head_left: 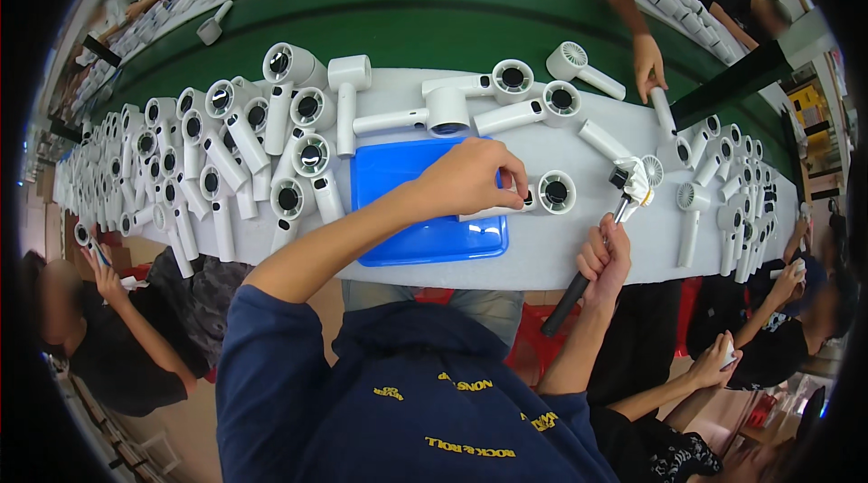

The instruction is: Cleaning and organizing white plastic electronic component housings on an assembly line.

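My left hand (470,178) is closed on the handle of a white handheld fan (548,194) lying at the right edge of a blue tray (398,212). My right hand (604,259) grips a black-handled screwdriver (586,275) whose tip points up at a small white fan part (638,178) on the grey table top. Both of my forearms come up from a dark blue sleeve at the lower edge.
Many white handheld fans (226,158) are piled on the left of the table and more (732,194) on the right. A green belt (434,22) runs behind. Another person's hand (647,67) reaches a fan across the table. People sit to my left and right.
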Tool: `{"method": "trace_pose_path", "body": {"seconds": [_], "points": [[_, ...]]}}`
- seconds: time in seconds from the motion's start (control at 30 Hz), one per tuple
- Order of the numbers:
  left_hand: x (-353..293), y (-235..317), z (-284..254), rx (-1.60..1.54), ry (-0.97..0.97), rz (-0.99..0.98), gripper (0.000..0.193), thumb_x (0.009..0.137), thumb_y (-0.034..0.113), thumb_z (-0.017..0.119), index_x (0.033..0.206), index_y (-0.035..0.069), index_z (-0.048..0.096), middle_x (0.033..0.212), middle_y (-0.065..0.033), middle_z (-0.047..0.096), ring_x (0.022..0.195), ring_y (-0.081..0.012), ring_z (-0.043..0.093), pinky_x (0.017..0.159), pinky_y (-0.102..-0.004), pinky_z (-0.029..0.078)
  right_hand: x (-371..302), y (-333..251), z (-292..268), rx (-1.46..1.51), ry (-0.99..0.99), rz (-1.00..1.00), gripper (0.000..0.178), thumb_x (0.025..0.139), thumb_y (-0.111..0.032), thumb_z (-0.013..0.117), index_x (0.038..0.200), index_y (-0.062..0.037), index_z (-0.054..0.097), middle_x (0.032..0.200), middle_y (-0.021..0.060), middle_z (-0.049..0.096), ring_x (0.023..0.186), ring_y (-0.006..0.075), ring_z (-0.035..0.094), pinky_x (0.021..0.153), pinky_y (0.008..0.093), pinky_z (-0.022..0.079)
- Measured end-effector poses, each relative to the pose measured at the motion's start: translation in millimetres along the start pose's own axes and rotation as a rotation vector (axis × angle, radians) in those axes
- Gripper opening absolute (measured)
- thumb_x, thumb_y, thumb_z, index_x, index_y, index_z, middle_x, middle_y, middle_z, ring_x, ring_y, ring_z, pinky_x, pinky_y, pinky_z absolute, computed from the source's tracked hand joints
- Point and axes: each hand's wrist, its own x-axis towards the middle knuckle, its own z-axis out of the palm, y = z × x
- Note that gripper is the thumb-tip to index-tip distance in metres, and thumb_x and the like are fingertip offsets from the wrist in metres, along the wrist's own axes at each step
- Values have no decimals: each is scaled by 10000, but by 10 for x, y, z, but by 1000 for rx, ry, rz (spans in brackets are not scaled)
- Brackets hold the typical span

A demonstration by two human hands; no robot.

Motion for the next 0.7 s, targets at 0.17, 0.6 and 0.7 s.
{"method": "trace_pose_path", "body": {"seconds": [0.17, 0.6, 0.7], "points": [[225, 3, -44, 89, -153, -224, 385, 719, 264, 856, 975, -5, 757, 938, -187, 747, 870, -271, 730, 754, -361, 561, -1, -39, 116, -8, 62, 3, 171, 1067, -177, 470, 908, -114, 465, 565, -73, 276, 392, 17, 195, 325, 199, 171], [229, 173, -254, -156, -323, -387, 415, 842, 143, 792, 1201, -35, 682, 1049, -96, 710, 917, -158, 682, 814, -288, 545, -70, 1, 121, -55, -16, -50, 171, 1049, -171, 487, 885, -135, 451, 577, -77, 261, 397, 17, 191, 333, 198, 157], [12, 196, -173, -474, -213, -374, 366, 905, 73, 719, 1242, -54, 652, 1148, -133, 690, 1039, -181, 682, 895, -290, 542, -91, -25, 83, -2, 15, -38, 136, 1042, -169, 512, 922, -119, 471, 571, -71, 269, 390, 26, 203, 331, 211, 160]]}}
